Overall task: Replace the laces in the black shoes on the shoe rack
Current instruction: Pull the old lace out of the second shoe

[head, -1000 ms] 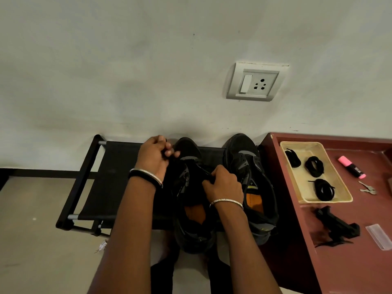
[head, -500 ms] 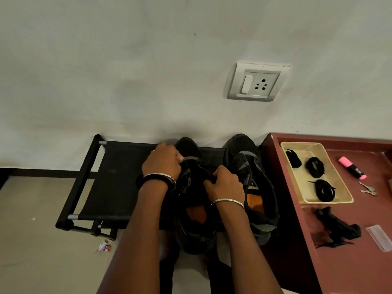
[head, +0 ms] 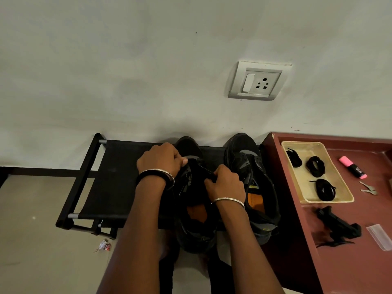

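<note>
Two black shoes with orange insoles stand on the black shoe rack (head: 110, 179), toes to the wall. The left shoe (head: 191, 225) lies under both hands; the right shoe (head: 254, 166) stands untouched beside it. My left hand (head: 160, 160) pinches at the left side of the left shoe's lacing, fingers closed. My right hand (head: 226, 181) grips the right side of the same lacing area near the tongue. The lace itself is too dark to make out between the fingers.
A maroon table (head: 350, 262) stands to the right. On it lie a beige tray (head: 343, 198) with three coiled black laces (head: 324, 188), a pink highlighter (head: 353, 167), keys (head: 369, 189), a black clamp-like object (head: 339, 227) and a clear plastic piece (head: 379, 236). A wall socket (head: 258, 81) sits above.
My left hand has come down and to the right, from above the shoe's toe to its left lacing side. My right hand has stayed at the tongue.
</note>
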